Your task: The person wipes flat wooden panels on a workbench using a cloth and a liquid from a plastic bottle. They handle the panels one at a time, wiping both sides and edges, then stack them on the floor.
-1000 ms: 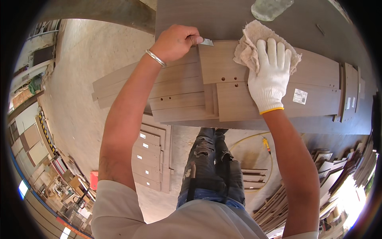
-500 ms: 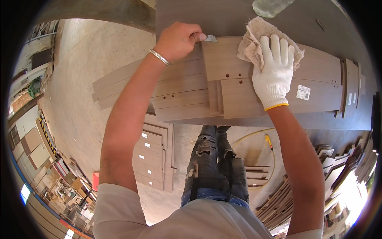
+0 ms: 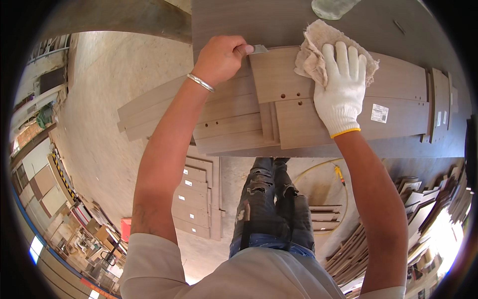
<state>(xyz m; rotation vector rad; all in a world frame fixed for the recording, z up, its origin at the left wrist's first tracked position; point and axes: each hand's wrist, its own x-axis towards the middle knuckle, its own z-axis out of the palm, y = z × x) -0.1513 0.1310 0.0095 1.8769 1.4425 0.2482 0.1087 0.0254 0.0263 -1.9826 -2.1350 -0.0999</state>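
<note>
My left hand (image 3: 219,59), bare with a silver bangle at the wrist, is closed around a small flat metal blade (image 3: 260,49). The blade's tip lies at the far left corner of a brown wood-grain panel (image 3: 277,74). On that panel's far part rests a crumpled beige rag (image 3: 312,52), pressed under my right hand (image 3: 343,87). A white knitted glove with a yellow cuff covers this hand, and its fingers are stretched out flat over the cloth. A nearer panel (image 3: 328,119) has drilled holes and a white label (image 3: 379,113).
More panels (image 3: 231,122) lie at the left, some jutting past the grey work table (image 3: 279,20). A clear plastic-looking item (image 3: 333,7) sits at the far side. Below are stacked boards (image 3: 191,209), a yellow hose (image 3: 339,173) and leaning boards (image 3: 348,249).
My left hand has dropped slightly toward me, with the blade still at the panel's corner. The right hand stays on the rag. The whole view has shifted a little.
</note>
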